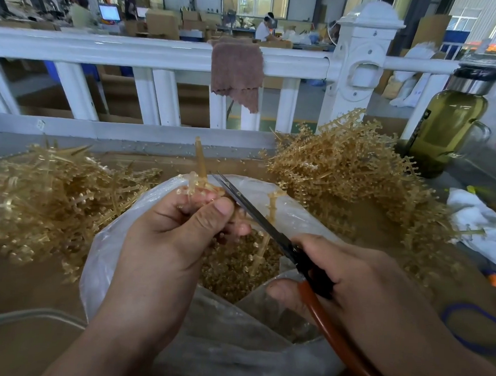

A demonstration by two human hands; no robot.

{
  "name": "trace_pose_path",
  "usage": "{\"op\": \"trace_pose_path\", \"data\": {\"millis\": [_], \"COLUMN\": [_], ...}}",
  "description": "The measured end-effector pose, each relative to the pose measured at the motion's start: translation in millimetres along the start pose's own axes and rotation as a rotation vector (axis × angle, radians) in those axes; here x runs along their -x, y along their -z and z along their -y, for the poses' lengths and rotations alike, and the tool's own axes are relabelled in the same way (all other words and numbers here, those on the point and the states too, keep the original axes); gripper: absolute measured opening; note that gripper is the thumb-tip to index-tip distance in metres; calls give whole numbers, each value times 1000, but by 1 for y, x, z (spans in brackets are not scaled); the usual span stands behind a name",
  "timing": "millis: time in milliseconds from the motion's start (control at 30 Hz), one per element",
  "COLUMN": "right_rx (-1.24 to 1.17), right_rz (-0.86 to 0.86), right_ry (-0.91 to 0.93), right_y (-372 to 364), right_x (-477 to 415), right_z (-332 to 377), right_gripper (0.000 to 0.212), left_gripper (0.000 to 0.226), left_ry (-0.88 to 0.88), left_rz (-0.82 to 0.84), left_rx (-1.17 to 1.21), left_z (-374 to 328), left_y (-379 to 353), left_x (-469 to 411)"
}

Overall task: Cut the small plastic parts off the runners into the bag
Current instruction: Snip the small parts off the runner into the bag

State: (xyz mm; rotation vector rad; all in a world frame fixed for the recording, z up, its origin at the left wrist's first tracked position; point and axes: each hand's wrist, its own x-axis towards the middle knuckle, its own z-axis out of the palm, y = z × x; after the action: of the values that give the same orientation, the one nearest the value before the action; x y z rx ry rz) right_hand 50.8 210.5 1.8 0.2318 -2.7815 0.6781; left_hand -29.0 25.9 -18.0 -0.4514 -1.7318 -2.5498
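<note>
My left hand [169,241] pinches a translucent amber runner [200,167] above the open clear plastic bag [113,251]. Its stem stands upright above my fingers. My right hand [363,287] grips scissors [256,215] with black blades and an orange handle. The blade tips are slightly parted and lie right beside the runner at my left fingertips. Inside the bag lie many small amber cut parts [235,269], and another runner piece [271,210] stands in them. My hands hide part of the bag's opening.
Heaps of amber runners lie left [49,197] and right [350,177] of the bag on the brown tabletop. A bottle of greenish liquid [447,125] stands at the right by a white railing [133,50]. White cloth [481,227] lies far right. A brown rag [237,69] hangs on the rail.
</note>
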Motion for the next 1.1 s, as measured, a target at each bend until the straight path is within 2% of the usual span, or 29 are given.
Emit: {"op": "trace_pose_path", "data": {"millis": [633, 833, 1100], "right_rx": [64, 43, -5], "right_rz": [-37, 2, -7], "right_ry": [72, 60, 41], "right_y": [0, -1, -1], "right_x": [0, 0, -1], "right_z": [-3, -4, -7], "right_gripper": [51, 55, 48], "left_gripper": [10, 4, 6], "left_ry": [-80, -99, -97], "left_rz": [20, 41, 17], "left_rx": [-117, -92, -80], "left_z": [4, 6, 8], "left_y": [0, 2, 1], "left_x": [1, 1, 1]}}
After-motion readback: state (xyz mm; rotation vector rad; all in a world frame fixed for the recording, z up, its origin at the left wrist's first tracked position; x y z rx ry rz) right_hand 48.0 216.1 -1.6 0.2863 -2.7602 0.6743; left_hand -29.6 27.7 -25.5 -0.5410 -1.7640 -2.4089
